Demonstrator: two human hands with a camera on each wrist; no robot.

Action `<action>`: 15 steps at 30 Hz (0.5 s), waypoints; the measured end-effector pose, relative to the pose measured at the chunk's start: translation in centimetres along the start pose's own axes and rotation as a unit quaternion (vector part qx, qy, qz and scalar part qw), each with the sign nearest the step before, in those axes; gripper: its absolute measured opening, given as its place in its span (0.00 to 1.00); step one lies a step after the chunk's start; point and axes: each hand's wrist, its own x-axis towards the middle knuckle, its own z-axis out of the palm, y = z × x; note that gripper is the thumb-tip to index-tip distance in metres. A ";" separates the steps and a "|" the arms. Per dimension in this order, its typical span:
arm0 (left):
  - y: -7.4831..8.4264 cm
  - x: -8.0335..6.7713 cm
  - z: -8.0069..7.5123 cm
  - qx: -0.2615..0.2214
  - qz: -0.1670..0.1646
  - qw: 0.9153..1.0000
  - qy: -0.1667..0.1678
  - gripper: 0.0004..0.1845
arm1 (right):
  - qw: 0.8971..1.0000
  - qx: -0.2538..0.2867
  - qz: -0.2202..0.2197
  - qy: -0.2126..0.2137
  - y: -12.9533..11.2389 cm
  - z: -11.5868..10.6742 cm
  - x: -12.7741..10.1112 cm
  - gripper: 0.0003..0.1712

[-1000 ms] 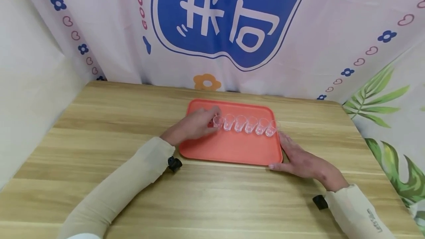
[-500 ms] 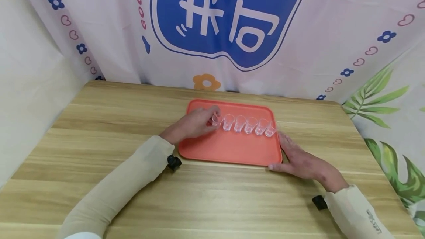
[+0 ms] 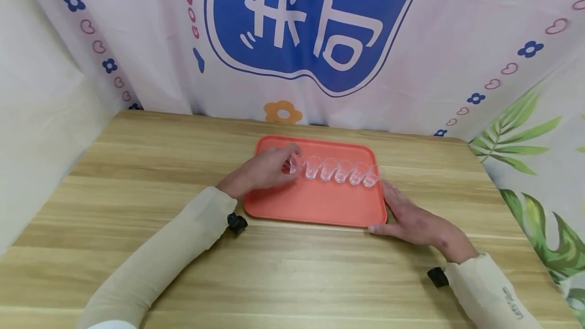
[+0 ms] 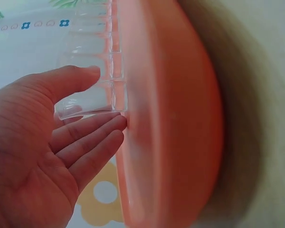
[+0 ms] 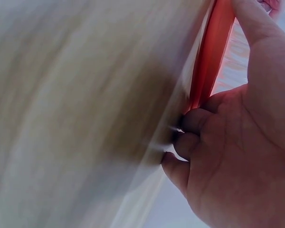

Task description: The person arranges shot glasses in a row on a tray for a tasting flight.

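An orange tray (image 3: 315,202) lies on the wooden table (image 3: 292,273) with a row of several small clear cups (image 3: 340,170) across it. My left hand (image 3: 285,165) is at the row's left end and holds the end cup (image 3: 296,165). In the left wrist view the left hand (image 4: 102,95) has its thumb on one side of that cup (image 4: 85,105), and its fingers on the other side reach the tray (image 4: 171,118). My right hand (image 3: 388,207) grips the tray's front right corner. In the right wrist view its fingers (image 5: 190,122) curl against the tray's rim (image 5: 211,61).
A patterned curtain (image 3: 320,39) hangs right behind the table's far edge. A white wall (image 3: 32,131) closes off the left side. Bare wood (image 3: 137,166) stretches to the left of the tray and in front of it. The table's right edge (image 3: 512,227) is near my right arm.
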 end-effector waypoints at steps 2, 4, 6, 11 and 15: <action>0.0 -0.1 -0.2 0.007 -0.006 1.000 -0.001 0.25 | 1.000 0.001 -0.002 0.000 -0.1 0.0 0.2 0.67; 0.1 -0.2 -0.5 0.014 -0.013 1.000 -0.004 0.28 | 1.000 0.001 0.001 -0.001 -0.2 -0.1 0.3 0.68; 0.2 -0.4 -0.7 0.022 -0.020 1.000 -0.004 0.31 | 1.000 0.002 0.002 0.000 -0.2 -0.1 0.3 0.68; 0.1 -1.4 -1.4 0.032 -0.040 0.999 0.002 0.39 | 1.000 0.003 -0.011 0.005 -0.3 0.1 0.5 0.68; -0.4 -2.5 -1.8 0.040 -0.035 0.999 0.010 0.43 | 1.000 -0.006 -0.008 0.007 -0.3 0.0 0.6 0.69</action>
